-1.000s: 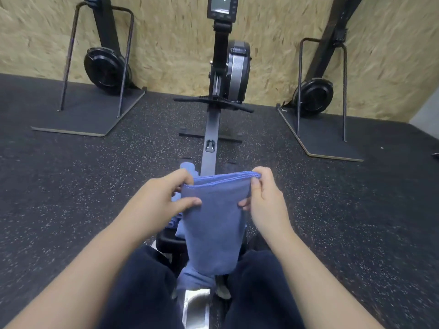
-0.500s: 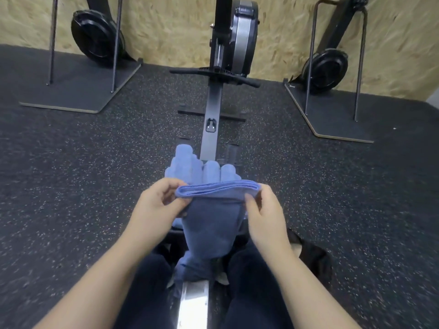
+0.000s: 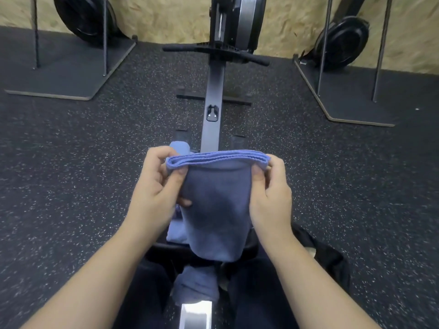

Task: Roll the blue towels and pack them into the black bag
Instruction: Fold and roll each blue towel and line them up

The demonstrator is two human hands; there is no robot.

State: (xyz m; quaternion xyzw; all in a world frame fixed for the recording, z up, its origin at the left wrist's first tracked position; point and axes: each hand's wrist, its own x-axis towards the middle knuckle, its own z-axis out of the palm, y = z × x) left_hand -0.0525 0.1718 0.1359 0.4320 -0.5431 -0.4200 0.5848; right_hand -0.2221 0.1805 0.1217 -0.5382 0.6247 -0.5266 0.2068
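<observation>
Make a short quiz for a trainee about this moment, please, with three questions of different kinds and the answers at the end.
1. True or false: both hands hold the folded blue towel by its top edge.
2. Multiple choice: the lower part of the towel A) lies flat on the floor, B) hangs down between the person's knees, C) is wrapped round the rower handle.
3. Fill in: straight ahead of the person, the rowing machine's ___ runs away toward the wall.

Key
1. True: the left hand and the right hand each pinch one top corner.
2. B.
3. Rail.
</observation>
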